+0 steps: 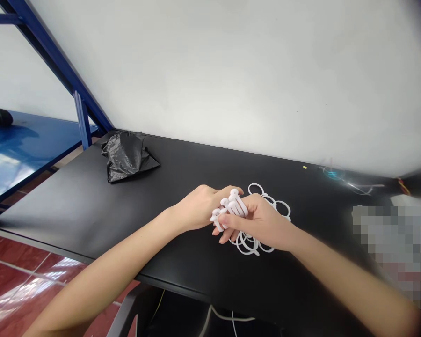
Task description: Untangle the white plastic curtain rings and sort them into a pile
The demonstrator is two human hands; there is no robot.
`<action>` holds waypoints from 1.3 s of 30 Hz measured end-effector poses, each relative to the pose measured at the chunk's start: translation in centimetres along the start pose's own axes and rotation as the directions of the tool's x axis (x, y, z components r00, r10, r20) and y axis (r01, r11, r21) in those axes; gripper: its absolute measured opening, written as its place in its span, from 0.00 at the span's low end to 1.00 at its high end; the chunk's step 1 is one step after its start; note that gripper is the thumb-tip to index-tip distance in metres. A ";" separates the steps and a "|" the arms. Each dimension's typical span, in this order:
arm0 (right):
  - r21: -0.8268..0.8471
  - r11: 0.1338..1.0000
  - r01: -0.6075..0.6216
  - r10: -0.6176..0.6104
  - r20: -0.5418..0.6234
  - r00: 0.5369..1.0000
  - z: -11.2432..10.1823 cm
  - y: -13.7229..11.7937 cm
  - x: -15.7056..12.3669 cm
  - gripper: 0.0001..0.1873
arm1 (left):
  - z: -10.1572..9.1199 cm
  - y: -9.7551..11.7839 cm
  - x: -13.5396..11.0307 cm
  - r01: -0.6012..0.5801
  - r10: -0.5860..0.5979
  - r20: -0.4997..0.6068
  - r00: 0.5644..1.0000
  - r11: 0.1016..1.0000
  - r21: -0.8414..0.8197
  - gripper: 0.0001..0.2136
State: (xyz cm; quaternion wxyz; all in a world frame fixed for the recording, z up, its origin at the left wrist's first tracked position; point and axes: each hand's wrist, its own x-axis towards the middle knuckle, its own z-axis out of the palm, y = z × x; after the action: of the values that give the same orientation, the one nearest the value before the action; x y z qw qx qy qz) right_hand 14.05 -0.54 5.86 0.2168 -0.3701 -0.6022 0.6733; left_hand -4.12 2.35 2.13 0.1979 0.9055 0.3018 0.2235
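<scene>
Right hand [263, 222] clamped white loops [236, 206] between fingers; left hand [199, 206] alongside, finger closure indeterminable. White rings [248, 249] lay on worktop [189, 161].

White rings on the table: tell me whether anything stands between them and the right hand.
Nothing visible does; the right hand hides part of the white rings in this view. It holds a white bundle close by the left hand.
</scene>
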 end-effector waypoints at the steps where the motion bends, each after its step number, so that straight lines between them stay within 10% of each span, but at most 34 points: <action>1: -0.021 1.000 0.017 -0.017 0.034 0.999 -0.2 -0.1 -0.1 0.18 | 0.0 0.0 0.0 -0.004 0.004 -0.008 1.000 1.000 -0.022 0.14; 16: -0.400 0.803 0.441 -0.434 0.115 0.894 -0.4 0.8 -0.7 0.22 | -0.1 0.1 0.6 0.066 -0.083 -0.011 0.996 0.860 -0.505 0.09; 22: -0.329 0.909 0.255 -0.259 0.034 0.965 -0.5 0.8 -0.6 0.16 | 0.4 -0.3 0.4 0.068 -0.087 -0.023 0.996 0.894 -0.442 0.10; 32: -0.318 0.943 0.098 -0.118 -0.044 0.992 -0.3 0.7 -0.7 0.15 | -0.5 -0.6 0.4 -0.025 0.023 0.010 1.000 0.965 0.260 0.10; 39: -0.320 0.929 0.187 -0.204 -0.019 0.979 -0.6 1.4 0.1 0.14 | -0.2 -1.5 0.7 -0.051 0.056 0.021 0.998 0.985 -0.165 0.15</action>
State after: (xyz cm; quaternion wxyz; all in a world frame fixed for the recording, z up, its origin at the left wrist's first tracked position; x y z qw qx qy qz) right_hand 14.68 -0.29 4.48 0.2361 -0.3557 -0.7304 0.5331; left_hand -4.44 3.96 1.78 0.2699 0.8966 0.2552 0.2411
